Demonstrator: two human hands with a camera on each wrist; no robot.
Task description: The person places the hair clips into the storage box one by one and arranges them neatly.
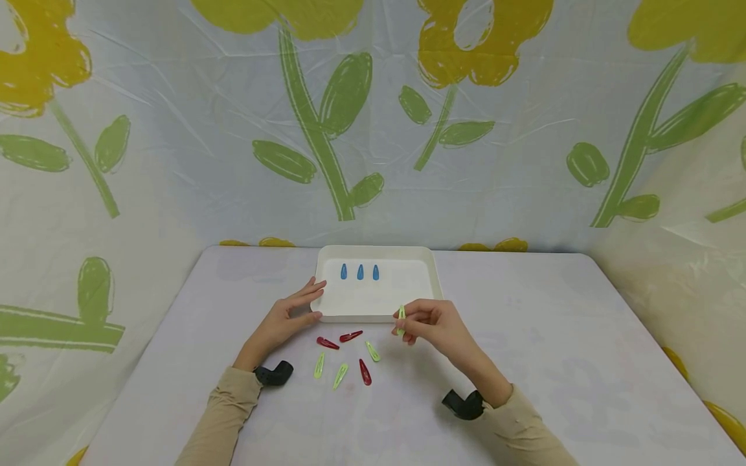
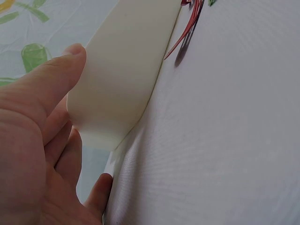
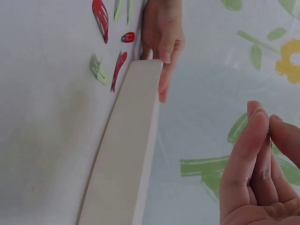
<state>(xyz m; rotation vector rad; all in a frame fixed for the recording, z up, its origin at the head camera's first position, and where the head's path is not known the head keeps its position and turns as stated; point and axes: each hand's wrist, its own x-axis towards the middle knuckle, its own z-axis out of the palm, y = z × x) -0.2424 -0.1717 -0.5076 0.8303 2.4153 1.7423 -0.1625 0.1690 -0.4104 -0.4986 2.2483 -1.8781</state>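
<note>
My right hand [image 1: 434, 323] pinches a light green snap hair clip [image 1: 401, 317] between thumb and fingers, at the near right part of the white tray [image 1: 396, 318]. In the right wrist view the pinching fingertips mostly hide that clip. At the tray's near left corner, my left hand [image 1: 288, 317] rests with its thumb and fairly straight fingers touching the edge. Three blue snap hair clips [image 1: 360, 272] stand side by side in a row inside the tray. On the table before it lie three red hair clips [image 1: 365, 372] and three light green ones [image 1: 340, 376], scattered at different angles.
The tray stands near the back edge of the white-covered table [image 1: 524, 362]. Behind the table hangs a flower-printed sheet [image 1: 221, 129], which also runs along both sides. Each wrist wears a black device [image 1: 464, 405].
</note>
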